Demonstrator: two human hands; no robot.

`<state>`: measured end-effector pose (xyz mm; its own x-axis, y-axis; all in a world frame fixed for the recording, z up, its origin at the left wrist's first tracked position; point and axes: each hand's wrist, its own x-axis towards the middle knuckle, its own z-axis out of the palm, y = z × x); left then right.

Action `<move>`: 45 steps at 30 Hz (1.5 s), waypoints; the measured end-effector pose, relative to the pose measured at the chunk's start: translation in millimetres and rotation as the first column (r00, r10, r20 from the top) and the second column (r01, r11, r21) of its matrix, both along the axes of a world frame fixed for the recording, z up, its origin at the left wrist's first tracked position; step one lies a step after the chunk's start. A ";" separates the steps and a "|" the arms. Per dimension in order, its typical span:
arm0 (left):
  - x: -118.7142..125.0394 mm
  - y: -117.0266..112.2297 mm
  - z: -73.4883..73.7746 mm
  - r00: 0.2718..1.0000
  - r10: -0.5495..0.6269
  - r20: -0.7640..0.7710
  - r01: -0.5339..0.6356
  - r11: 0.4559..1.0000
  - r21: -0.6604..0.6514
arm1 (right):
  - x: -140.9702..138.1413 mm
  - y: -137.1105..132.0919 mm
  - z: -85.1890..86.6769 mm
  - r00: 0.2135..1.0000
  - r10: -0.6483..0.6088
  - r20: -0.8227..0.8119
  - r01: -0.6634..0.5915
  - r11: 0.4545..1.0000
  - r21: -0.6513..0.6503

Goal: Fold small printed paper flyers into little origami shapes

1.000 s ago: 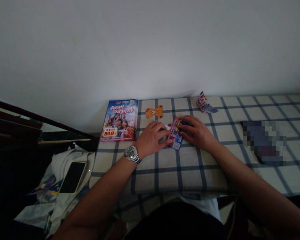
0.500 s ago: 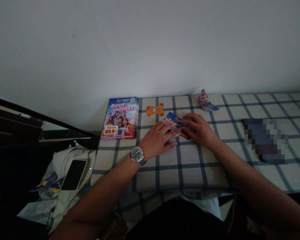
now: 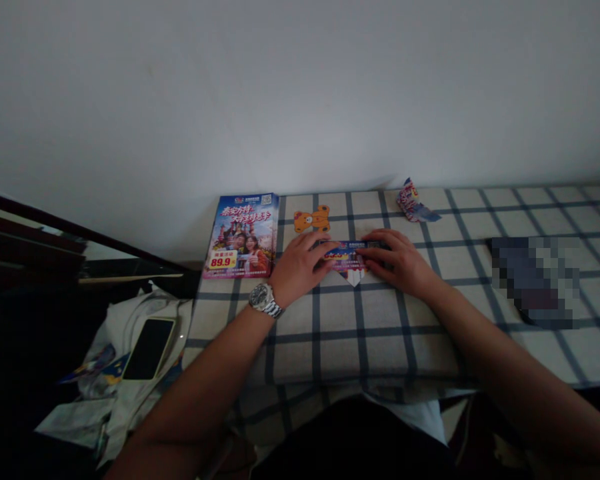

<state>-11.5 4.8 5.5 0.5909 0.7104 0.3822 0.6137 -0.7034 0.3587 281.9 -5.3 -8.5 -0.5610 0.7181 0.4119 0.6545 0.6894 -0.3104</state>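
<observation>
Between my hands lies a partly folded printed flyer, its long edge towards the wall and a pale pointed flap towards me. My left hand, with a metal watch on the wrist, grips the flyer's left end between thumb and fingers. At the other end, my right hand pinches the flyer with bent fingers. The paper rests on or just above the checked tablecloth. A stack of similar flyers lies left of my left hand, and an orange bear cut-out sits just beyond it.
A crumpled or folded piece of printed paper stands near the wall. Farther right lies a dark, pixelated flat object. Low on the left, a phone rests on white bags. The wall rises behind the table.
The flyer has turned so its long edge runs level, and its pointed flap now shows towards me. My left hand has shifted left to the flyer's end; the right hand has barely moved.
</observation>
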 end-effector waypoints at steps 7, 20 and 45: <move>-4.4 1.2 0.7 0.998 0.044 -0.053 -0.046 0.998 -0.046 | 0.7 -0.4 -2.5 1.000 -0.002 -0.012 0.002 1.000 -0.008; -4.5 3.7 -1.0 0.999 0.041 -0.017 -0.042 0.996 -0.072 | 12.5 -2.1 -0.4 0.990 -0.104 -0.095 0.098 0.993 -0.064; -3.8 2.4 0.3 0.999 0.033 0.008 -0.032 0.994 -0.103 | 6.5 -2.9 3.5 0.986 -0.136 -0.098 0.122 0.983 -0.137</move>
